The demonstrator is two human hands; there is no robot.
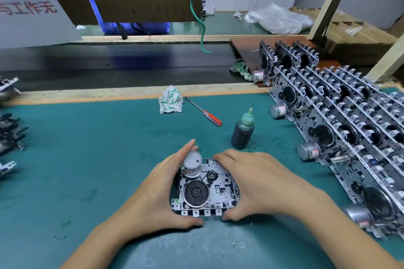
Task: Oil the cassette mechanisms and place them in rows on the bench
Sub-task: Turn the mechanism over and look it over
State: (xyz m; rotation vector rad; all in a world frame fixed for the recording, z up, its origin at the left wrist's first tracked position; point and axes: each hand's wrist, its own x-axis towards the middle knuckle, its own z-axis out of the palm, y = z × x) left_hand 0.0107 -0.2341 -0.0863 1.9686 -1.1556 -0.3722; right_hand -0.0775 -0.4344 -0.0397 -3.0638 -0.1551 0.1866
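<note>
— While both hands are on it, where does the silver metal cassette mechanism with the black flywheel and round motor can (204, 188) sit?

— Low and central on the teal bench mat (87, 148). The left hand (157, 194) curls round its left edge, fingers reaching past the motor; the right hand (255, 181) grips the right edge, thumb at the near corner. One mechanism, held between two hands.

— And the oil?

— One dark grey squeeze bottle with a green needle nozzle (243, 131) stands upright just beyond the right hand, not touched.

— Other loose things?

— One red-handled screwdriver (204, 112) lying flat, and one crumpled white-and-green rag (171, 100) beside its tip. A second rag (240, 69) lies farther back.

— The finished ones?

— Standing mechanisms in rows (341, 116) along the right side, four rows as far as I can see; the count within each I cannot tell.
</note>
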